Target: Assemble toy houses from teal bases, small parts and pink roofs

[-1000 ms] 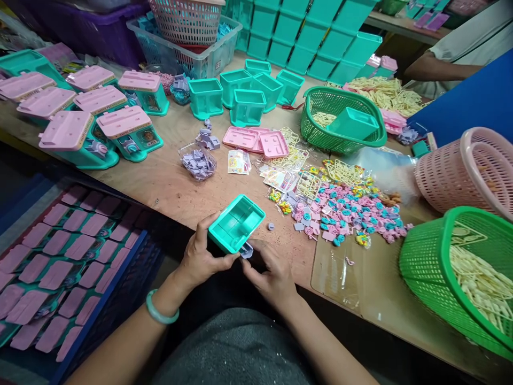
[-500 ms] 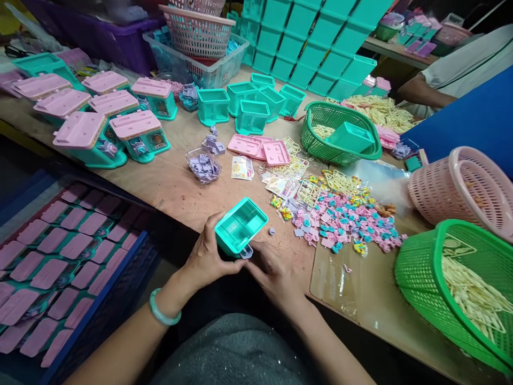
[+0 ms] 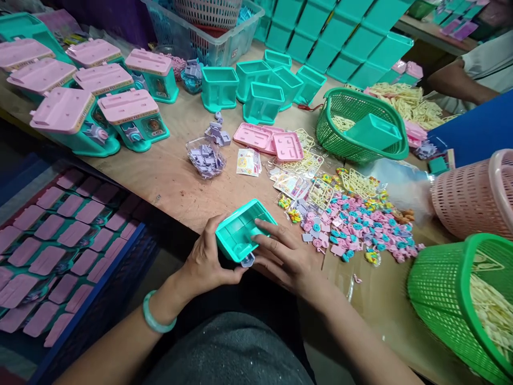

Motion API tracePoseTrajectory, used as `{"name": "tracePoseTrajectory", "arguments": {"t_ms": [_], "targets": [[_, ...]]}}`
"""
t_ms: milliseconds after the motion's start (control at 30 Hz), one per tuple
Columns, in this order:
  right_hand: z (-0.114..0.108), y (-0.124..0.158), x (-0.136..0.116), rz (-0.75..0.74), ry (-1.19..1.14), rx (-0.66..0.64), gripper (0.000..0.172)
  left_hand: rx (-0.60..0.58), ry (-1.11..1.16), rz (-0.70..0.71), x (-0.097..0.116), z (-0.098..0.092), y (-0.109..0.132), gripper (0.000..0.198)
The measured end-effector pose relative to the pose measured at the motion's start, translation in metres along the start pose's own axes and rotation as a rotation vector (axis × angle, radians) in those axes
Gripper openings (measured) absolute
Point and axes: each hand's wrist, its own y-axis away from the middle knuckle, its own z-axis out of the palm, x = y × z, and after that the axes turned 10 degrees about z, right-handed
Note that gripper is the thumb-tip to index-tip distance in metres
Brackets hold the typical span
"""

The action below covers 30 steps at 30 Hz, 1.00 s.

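Note:
My left hand is closed round a turquoise plastic box, its open top tilted toward me. A small grey-lilac piece sticks out at the box's lower front edge, close to my left thumb. My right hand is at the box's right side. Two of its fingers reach over the rim into the box, while the others stay outside near the grey piece. Those fingers are apart; the right thumb is hidden, and I see nothing held there. A clear tub of lilac parts stands beyond the box.
Pink-topped toy houses stand left on the table, above a blue crate of similar ones. Pink trays, sticker sheets and a heap of pink and blue pieces lie ahead. Green baskets stand right; a co-worker's arm shows behind.
My right hand has risen from under the box, and its fingers now reach over the rim. The small grey knob on the table is no longer visible. The view has shifted.

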Motion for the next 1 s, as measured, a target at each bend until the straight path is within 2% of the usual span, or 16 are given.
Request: {"name": "tracePoseTrajectory", "arguments": {"t_ms": [233, 433, 600, 667, 767, 900, 1000], "targets": [[0.007, 0.006, 0.004, -0.035, 0.005, 0.040, 0.044, 0.045, -0.085, 0.062, -0.004, 0.004, 0.001, 0.110], [0.007, 0.003, 0.008, -0.050, -0.009, 0.029, 0.044, -0.003, -0.047, 0.064, -0.007, 0.001, -0.002, 0.113], [0.006, -0.001, 0.004, -0.029, -0.030, 0.066, 0.035, -0.065, -0.032, -0.005, -0.011, -0.002, -0.002, 0.120], [0.004, -0.004, 0.002, -0.011, -0.008, 0.045, 0.033, -0.094, -0.027, -0.028, -0.013, -0.003, -0.003, 0.122], [0.001, -0.008, 0.001, -0.017, 0.026, -0.007, 0.032, -0.131, -0.005, -0.067, -0.016, -0.006, -0.004, 0.119], [0.006, -0.006, 0.002, 0.009, -0.027, 0.069, 0.032, -0.149, 0.014, -0.121, -0.016, -0.007, -0.008, 0.116], [0.012, -0.005, 0.005, 0.009, -0.076, 0.070, 0.034, -0.143, 0.022, -0.144, -0.015, -0.008, -0.011, 0.112]]}}
